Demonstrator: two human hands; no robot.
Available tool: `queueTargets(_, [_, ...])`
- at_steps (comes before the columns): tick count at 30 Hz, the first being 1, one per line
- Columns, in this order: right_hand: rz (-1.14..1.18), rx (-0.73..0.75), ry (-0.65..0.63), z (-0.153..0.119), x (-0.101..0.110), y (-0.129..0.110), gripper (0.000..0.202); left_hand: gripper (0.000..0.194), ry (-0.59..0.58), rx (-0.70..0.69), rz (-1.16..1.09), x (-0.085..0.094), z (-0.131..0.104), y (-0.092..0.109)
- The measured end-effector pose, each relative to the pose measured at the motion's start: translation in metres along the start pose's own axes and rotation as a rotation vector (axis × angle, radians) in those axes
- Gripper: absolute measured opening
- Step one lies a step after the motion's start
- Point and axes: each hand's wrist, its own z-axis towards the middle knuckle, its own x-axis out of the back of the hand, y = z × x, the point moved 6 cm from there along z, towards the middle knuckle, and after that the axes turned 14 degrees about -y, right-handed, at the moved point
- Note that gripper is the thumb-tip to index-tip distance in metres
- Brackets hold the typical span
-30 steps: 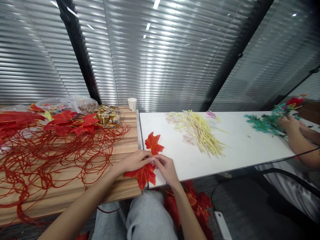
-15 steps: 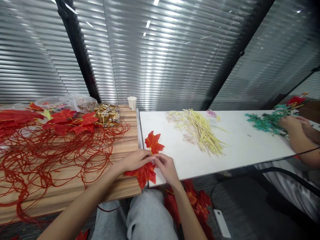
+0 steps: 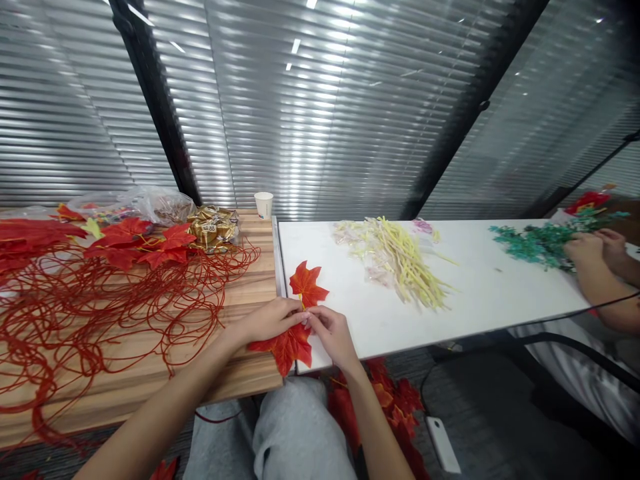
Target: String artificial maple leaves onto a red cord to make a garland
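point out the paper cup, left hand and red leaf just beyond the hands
Paper cup (image 3: 263, 207), head view, front of its wall
Left hand (image 3: 272, 319), head view, back of the hand
Red leaf (image 3: 307, 285), head view, middle of its blade

I find the left forearm and the right forearm bare along their visible length, slender, narrowing towards the wrists. The left hand and right hand are ungloved. At the near edge I record light grey trousers, plain, soft-looking, loosely creased, with one small dark mark; I cannot tell whether it is a hole.
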Motion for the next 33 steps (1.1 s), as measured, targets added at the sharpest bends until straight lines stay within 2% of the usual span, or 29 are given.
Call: queueTargets(33, [0.008, -0.003, -0.013, 0.0005, -0.0002, 0.0001, 0.019, 0.040, -0.003, -0.001, 0.077, -0.0018, 0.0013, -0.0012])
